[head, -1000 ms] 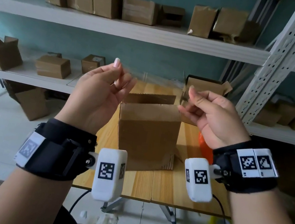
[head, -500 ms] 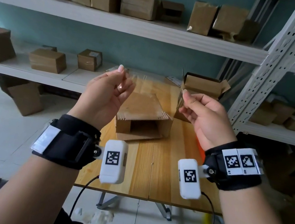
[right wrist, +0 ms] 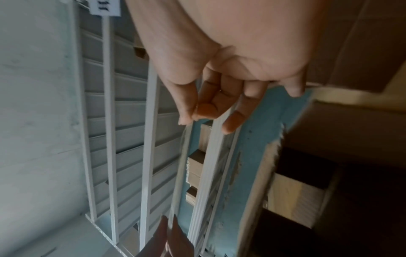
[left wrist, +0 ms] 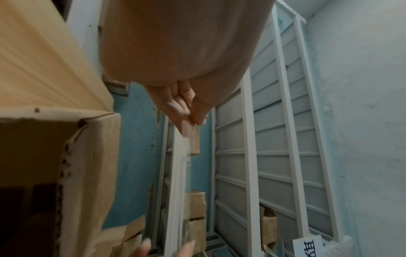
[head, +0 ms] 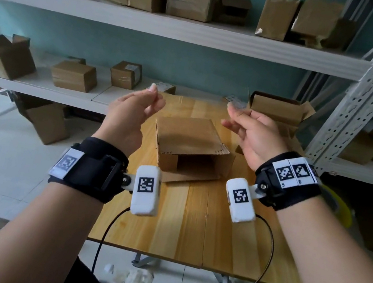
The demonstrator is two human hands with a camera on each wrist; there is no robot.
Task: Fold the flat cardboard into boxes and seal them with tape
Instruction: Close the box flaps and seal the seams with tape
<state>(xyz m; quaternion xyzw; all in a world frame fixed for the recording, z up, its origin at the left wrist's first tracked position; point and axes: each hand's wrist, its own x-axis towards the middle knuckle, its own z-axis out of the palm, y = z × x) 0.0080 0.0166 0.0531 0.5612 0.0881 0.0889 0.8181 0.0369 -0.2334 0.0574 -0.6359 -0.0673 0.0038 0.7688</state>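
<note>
box (head: 190, 147): brown corrugated cardboard, folded up and lying on its side on the wooden table (head: 190, 229); its open end is facing the person, showing a dark hollow inside (left wrist: 28, 173)
box flaps: the lower flap is lying flat on the table toward the person; the top panel's near edge is showing torn, perforated corrugation
tape (head: 193, 97): a clear strip, hard to make out, stretching in the air above the far side of the box, between the two raised hands; in the left wrist view it is showing as a pale translucent band (left wrist: 183, 173)
tape ends: each end is being pinched between a thumb and fingertips
</note>
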